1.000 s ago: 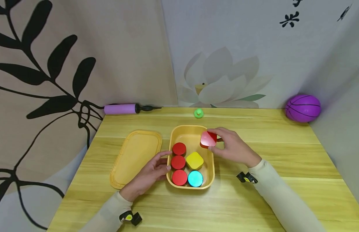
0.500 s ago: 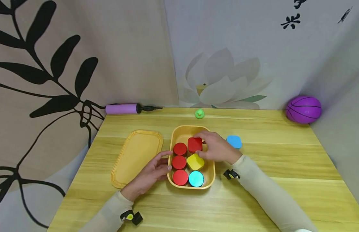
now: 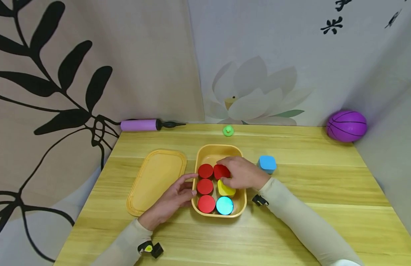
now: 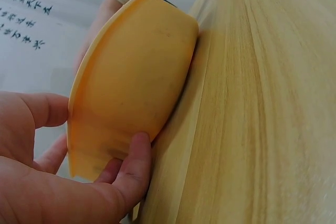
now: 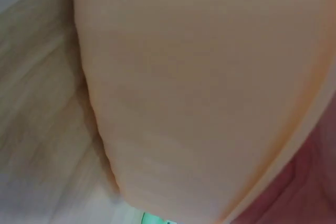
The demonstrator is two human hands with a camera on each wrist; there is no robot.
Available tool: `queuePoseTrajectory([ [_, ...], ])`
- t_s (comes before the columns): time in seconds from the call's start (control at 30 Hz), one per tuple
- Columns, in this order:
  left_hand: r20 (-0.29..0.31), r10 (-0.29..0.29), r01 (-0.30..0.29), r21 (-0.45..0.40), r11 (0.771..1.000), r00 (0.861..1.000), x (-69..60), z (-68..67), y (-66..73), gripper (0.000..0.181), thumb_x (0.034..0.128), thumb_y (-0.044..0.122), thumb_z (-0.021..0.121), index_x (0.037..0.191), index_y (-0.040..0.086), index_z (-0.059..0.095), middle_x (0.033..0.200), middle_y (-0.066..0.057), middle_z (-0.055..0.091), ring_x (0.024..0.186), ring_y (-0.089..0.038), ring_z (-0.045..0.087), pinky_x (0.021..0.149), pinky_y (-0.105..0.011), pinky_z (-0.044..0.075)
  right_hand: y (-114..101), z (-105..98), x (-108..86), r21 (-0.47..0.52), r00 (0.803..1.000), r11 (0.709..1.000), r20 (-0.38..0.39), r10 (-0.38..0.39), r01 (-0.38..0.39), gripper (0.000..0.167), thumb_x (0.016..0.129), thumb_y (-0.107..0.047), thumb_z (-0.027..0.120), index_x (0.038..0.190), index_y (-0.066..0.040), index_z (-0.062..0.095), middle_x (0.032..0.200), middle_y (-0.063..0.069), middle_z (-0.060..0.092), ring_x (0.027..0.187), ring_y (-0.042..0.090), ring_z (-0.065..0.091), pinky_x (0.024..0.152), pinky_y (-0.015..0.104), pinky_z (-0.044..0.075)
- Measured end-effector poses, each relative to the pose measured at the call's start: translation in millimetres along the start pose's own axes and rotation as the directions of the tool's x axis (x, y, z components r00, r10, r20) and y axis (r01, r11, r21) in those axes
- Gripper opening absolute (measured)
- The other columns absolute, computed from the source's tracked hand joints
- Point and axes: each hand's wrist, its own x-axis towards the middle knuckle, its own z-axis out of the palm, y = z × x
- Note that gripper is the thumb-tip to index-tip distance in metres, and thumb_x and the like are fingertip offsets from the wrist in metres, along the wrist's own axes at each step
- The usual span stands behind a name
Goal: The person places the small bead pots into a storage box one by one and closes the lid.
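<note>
A yellow plastic box (image 3: 236, 211) stands on the table. In its left column are several round red blocks (image 3: 206, 204); on the right are a round cyan block (image 3: 224, 205), a yellow rounded-square block (image 3: 226, 189) and a red rounded-square block (image 3: 222, 171). My right hand (image 3: 243, 173) reaches inside and grips that last red block, its thumb over the yellow one. From the other side my left hand (image 3: 173, 197) steadies the box, its fingertips (image 4: 139, 142) against the outer wall and one finger at the rim. In the right wrist view the box wall hides the blocks.
Left of the box lies a flat yellow lid (image 3: 157, 181). A blue rounded-square block (image 3: 267, 164) sits to the right. Along the back are a purple pump (image 3: 140, 125), a small green duck (image 3: 228, 130) and a purple ball (image 3: 346, 126).
My right hand has carried the red rounded-square block left and down into the box, above the yellow block, which has shifted slightly. The blue block has come into sight. My left hand stays put.
</note>
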Motion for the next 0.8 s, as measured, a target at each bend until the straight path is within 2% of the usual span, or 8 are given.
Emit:
queuePoseTrajectory([
  [0.13,0.001,-0.002,0.002,0.000,1.000,1.000,0.4,-0.1,-0.4,0.063,0.1061,0.022,0.066,0.161,0.021,0.036,0.152,-0.025,0.044,0.128,-0.028,0.058,0.099,-0.040,0.059,0.8,0.6,0.9,0.003,1.000,1.000,0.001,-0.005,0.005,0.053,0.093,-0.031,0.071,0.139,-0.005,0.067,0.135,0.008,0.071,0.115,0.022,0.068,0.103,0.041,0.057],
  [0.33,-0.001,-0.015,0.015,-0.009,1.000,1.000,1.0,0.1,-1.1,0.061,0.1065,0.020,0.065,0.161,0.022,0.037,0.152,-0.023,0.045,0.128,-0.027,0.059,0.099,-0.040,0.059,0.9,-0.6,0.7,0.019,1.000,1.000,0.008,0.017,-0.017,0.053,0.095,-0.033,0.069,0.140,-0.005,0.066,0.139,0.010,0.069,0.124,0.026,0.067,0.109,0.044,0.055],
  [0.57,0.004,-0.008,0.008,-0.007,1.000,1.000,1.3,-0.5,0.0,0.063,0.1060,0.022,0.066,0.162,0.020,0.036,0.152,-0.026,0.044,0.124,-0.026,0.060,0.098,-0.039,0.059,0.5,-8.7,-1.7,0.012,0.999,1.000,-0.041,0.026,-0.025,0.053,0.097,-0.035,0.068,0.141,-0.005,0.065,0.144,0.012,0.066,0.135,0.033,0.061,0.116,0.049,0.049],
  [0.67,0.003,-0.007,0.007,-0.003,1.000,1.000,1.4,-0.9,0.1,0.063,0.1060,0.022,0.066,0.162,0.020,0.036,0.151,-0.026,0.044,0.123,-0.025,0.061,0.097,-0.039,0.059,0.8,-14.1,-4.3,0.038,0.997,0.999,-0.070,0.037,-0.034,0.053,0.098,-0.035,0.068,0.142,-0.006,0.065,0.146,0.012,0.064,0.129,0.034,0.064,0.112,0.051,0.051],
  [0.8,-0.001,-0.009,0.009,-0.003,1.000,1.000,1.3,-1.0,0.1,0.062,0.1060,0.022,0.066,0.161,0.021,0.037,0.151,-0.025,0.045,0.123,-0.024,0.061,0.097,-0.039,0.059,2.9,-20.5,-8.5,0.098,0.992,0.995,-0.121,0.039,-0.027,0.052,0.098,-0.032,0.068,0.143,-0.006,0.064,0.143,0.013,0.065,0.110,0.033,0.072,0.098,0.048,0.059],
])
